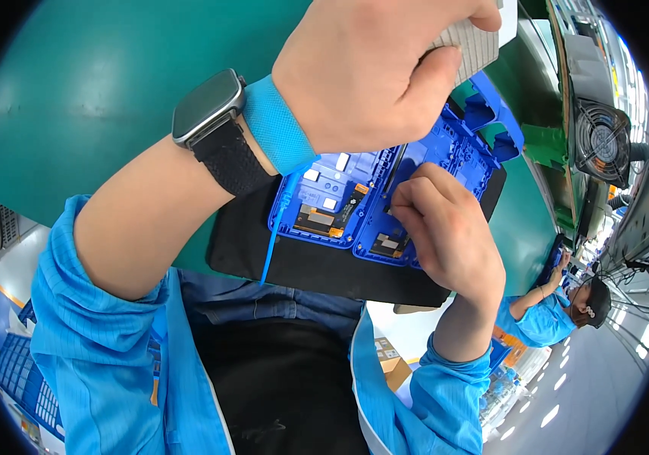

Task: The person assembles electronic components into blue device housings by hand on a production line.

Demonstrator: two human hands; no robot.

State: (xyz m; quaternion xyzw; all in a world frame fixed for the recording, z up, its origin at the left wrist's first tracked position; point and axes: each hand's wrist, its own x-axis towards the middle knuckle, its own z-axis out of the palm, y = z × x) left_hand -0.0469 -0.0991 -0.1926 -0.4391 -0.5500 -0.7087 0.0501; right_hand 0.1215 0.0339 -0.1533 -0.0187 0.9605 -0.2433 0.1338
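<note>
A blue plastic housing (389,178), opened out into two halves, lies on a black mat (302,265). Flat circuit parts with orange ends and small white pads show inside its near-left half. My left hand (362,83) reaches over the far side of the housing. Its thumb and fingers close on a grey striped sheet (476,49) with a white edge. My right hand (453,231) is down at the right half of the housing, fingertips pinched together against its inside. Anything between those fingertips is hidden. A blue wrist strap (275,125) sits on my left wrist, its cord hanging across the housing's left edge.
The mat rests on a green tabletop (97,98). A blue bracket-like part (495,121) stands up at the housing's far right. Beyond it is a round black fan (601,140) by a shelf. Another person in blue (544,315) works farther right. A blue crate (25,371) is at lower left.
</note>
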